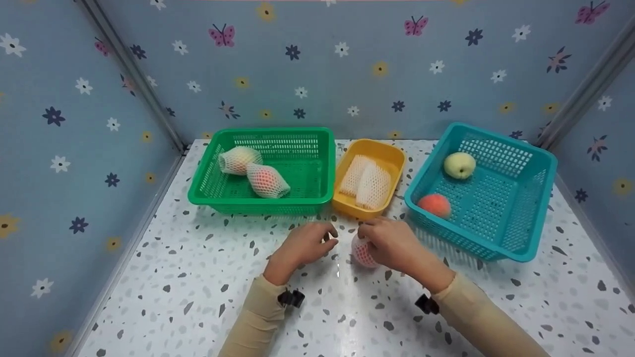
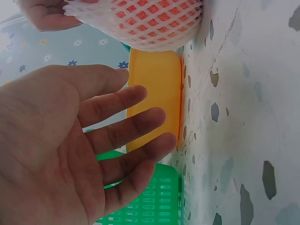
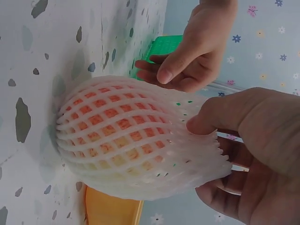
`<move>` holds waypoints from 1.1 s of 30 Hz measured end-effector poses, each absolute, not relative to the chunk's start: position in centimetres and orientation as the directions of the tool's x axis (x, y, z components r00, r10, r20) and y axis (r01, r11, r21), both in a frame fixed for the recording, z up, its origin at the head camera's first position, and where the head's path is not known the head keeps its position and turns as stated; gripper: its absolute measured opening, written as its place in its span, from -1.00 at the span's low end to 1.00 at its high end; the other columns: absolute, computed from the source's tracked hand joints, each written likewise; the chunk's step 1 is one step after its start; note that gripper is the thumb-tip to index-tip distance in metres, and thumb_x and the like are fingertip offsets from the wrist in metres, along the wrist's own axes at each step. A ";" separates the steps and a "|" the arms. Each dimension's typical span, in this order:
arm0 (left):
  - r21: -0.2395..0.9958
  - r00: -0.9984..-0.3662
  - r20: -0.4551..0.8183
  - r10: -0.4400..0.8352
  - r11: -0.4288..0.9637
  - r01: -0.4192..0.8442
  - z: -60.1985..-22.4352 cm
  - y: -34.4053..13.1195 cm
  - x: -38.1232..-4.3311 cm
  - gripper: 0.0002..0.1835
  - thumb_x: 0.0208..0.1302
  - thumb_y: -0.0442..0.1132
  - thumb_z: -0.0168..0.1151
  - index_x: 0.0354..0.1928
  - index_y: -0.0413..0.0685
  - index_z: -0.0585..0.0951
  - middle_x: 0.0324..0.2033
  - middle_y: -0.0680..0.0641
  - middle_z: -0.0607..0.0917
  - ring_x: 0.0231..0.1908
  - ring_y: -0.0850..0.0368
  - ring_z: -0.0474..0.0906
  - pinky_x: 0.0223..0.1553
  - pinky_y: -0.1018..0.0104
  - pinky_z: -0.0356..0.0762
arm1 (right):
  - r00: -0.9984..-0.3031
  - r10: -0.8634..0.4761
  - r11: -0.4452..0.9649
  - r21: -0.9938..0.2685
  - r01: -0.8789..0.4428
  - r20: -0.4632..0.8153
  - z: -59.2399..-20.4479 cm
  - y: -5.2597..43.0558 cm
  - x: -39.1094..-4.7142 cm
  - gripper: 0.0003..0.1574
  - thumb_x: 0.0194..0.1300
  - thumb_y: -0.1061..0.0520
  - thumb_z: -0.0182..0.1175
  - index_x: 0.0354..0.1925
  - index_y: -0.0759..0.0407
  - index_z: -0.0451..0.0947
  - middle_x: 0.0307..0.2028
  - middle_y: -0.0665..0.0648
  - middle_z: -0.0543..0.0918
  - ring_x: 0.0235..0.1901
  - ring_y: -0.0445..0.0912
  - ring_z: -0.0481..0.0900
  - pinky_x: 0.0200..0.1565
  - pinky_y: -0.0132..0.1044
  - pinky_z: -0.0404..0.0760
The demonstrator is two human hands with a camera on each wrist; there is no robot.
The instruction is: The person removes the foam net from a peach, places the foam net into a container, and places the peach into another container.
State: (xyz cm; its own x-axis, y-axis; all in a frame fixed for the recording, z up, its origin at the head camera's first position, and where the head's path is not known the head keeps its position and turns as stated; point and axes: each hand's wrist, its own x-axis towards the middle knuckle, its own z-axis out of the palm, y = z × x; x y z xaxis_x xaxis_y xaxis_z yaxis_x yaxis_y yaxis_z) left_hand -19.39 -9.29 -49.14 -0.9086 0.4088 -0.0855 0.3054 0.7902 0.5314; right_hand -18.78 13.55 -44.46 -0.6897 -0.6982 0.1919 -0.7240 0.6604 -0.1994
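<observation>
A red and yellow peach in a white foam net sleeve [image 1: 364,254] stands on the speckled tabletop, in front of the yellow tray. My right hand [image 1: 392,244] pinches the sleeve's gathered upper end; in the right wrist view the thumb is on one side of the foam net [image 3: 117,136] and the fingers on the other. To the left, apart from the fruit, my left hand [image 1: 308,243] holds nothing. Its fingers are loosely bent and spread in the left wrist view, below the netted peach [image 2: 154,21].
At the back left, a green basket [image 1: 268,201] holds two netted fruits [image 1: 268,181]. The yellow tray [image 1: 359,212] beside it contains foam net sleeves [image 1: 373,186]. In the teal basket [image 1: 540,198] on the right lie a bare red peach [image 1: 435,205] and a pale yellow-green fruit [image 1: 459,165]. Patterned walls enclose the table.
</observation>
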 end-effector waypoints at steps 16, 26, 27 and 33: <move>0.517 -0.901 -0.101 0.421 0.796 0.314 -49.2 -8.8 -19.8 -0.76 0.36 -0.08 0.19 -0.05 -0.01 0.67 -0.26 0.03 0.65 -0.27 0.15 0.54 -0.23 0.20 0.52 | -0.720 -0.659 0.689 -0.209 -0.694 0.216 -43.3 14.9 -19.4 -0.67 0.04 0.38 0.23 -0.23 0.08 0.68 -0.30 0.00 0.68 -0.36 -0.10 0.58 -0.38 -0.30 0.57; 0.523 -0.903 -0.074 0.424 0.787 0.327 -49.0 -8.8 -19.8 -0.77 0.37 -0.10 0.17 -0.06 -0.01 0.67 -0.27 0.03 0.66 -0.28 0.15 0.54 -0.23 0.20 0.52 | -0.714 -0.650 0.680 -0.220 -0.700 0.260 -42.7 15.2 -19.6 -0.67 0.03 0.37 0.27 -0.22 0.08 0.70 -0.33 0.00 0.69 -0.40 -0.11 0.56 -0.37 -0.30 0.57; 0.521 -0.905 -0.060 0.421 0.786 0.332 -49.0 -8.8 -19.8 -0.77 0.37 -0.10 0.17 -0.06 -0.01 0.67 -0.27 0.04 0.66 -0.28 0.16 0.54 -0.23 0.21 0.52 | -0.712 -0.649 0.679 -0.218 -0.701 0.268 -42.7 15.3 -19.6 -0.67 0.02 0.37 0.27 -0.22 0.08 0.70 -0.33 0.00 0.69 -0.40 -0.11 0.57 -0.37 -0.31 0.57; 0.407 -0.873 0.221 0.435 0.773 0.488 -48.5 -8.5 -19.5 -0.84 0.34 -0.20 0.20 -0.12 -0.03 0.68 -0.27 0.04 0.67 -0.26 0.13 0.57 -0.22 0.20 0.55 | -0.691 -0.659 0.663 -0.205 -0.720 0.297 -42.8 15.4 -19.6 -0.70 0.01 0.37 0.30 -0.25 0.11 0.70 -0.34 0.01 0.69 -0.40 -0.10 0.60 -0.36 -0.29 0.60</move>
State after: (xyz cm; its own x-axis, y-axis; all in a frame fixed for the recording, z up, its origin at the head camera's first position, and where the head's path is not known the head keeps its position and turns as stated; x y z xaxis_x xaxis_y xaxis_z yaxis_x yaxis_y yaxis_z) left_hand -19.49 -8.52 -48.52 -0.8731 0.4346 0.2211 0.4876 0.7725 0.4068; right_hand -19.57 15.40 -42.81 -0.6914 -0.6585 0.2972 -0.7198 0.6632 -0.2049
